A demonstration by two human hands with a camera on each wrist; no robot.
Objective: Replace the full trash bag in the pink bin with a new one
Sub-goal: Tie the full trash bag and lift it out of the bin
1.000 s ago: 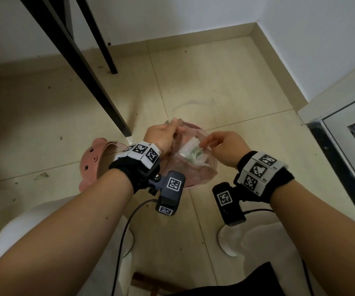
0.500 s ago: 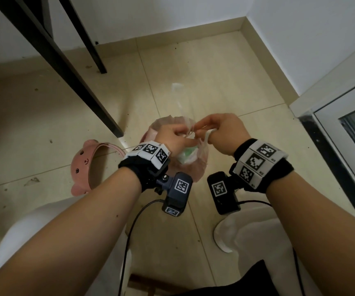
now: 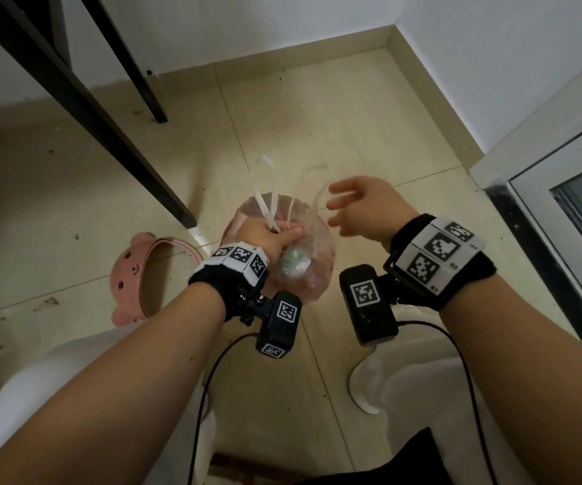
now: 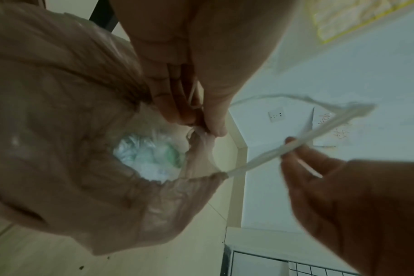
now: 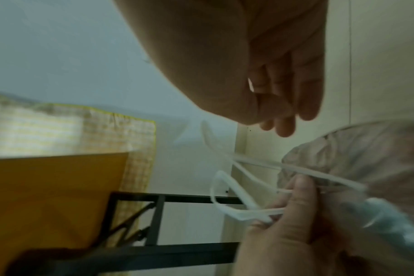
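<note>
The left hand (image 3: pixel 265 238) is fisted on the gathered neck of the trash bag (image 3: pixel 303 271), thumb on top, wrist turned down over the bag; 1 white drawstring loop (image 3: pixel 265 190) stands up out of the fist. From the left wrist view, thumb and fingers (image 4: pixel 175 100) pinch the bunched plastic shut at one side, while the bag's mouth beside them is partly open onto crumpled white and green waste (image 4: pixel 149 156). The right hand (image 3: pixel 366 208) hovers just right of the bag, palm toward it, fingers spread and loosely bent; a 2nd white drawstring (image 4: pixel 296 145) runs from the bag's hem and crosses its fingertips, though whether they pinch it I cannot tell. The bag sits in the pink bin (image 3: pixel 228 229), directly below both hands; the bin's pink bear-faced lid ring (image 3: pixel 132 274) lies on the tiled floor (image 3: pixel 317 127) left of the bag; a black table leg (image 3: pixel 114 141) slants down behind and left of the bag.
</note>
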